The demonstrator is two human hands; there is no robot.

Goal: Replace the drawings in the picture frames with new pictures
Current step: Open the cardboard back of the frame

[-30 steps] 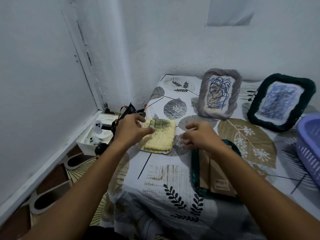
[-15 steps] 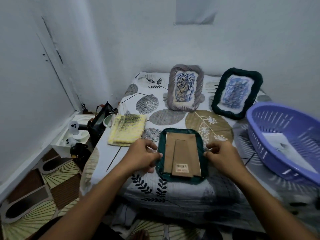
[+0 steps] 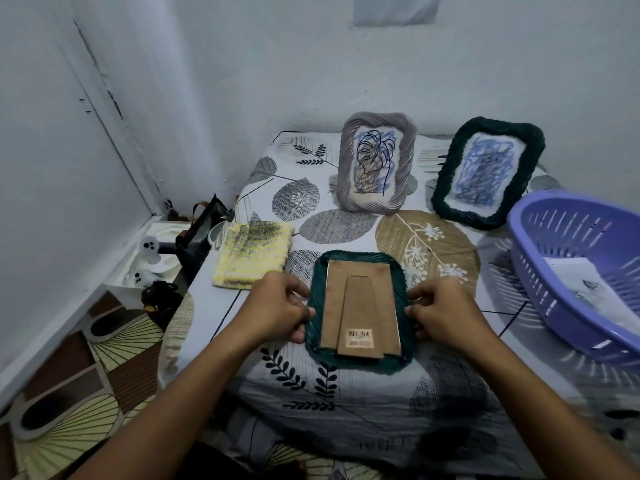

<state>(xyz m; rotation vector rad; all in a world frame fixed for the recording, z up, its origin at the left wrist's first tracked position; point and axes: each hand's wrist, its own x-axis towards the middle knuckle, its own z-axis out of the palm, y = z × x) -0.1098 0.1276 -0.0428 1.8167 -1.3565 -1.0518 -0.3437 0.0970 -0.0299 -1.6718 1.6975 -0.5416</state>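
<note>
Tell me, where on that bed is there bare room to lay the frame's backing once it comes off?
The widest free patch lies between the face-down frame, the grey frame and the dark green frame, over the brown leaf print. A smaller patch lies behind the yellow cloth. The right side is crowded by the basket; both hands flank the near frame.

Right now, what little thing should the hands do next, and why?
Probably lift the brown backing off the green frame. The frame lies face down, the left hand and right hand grip its two sides, and the old drawing can only come out from behind.
</note>
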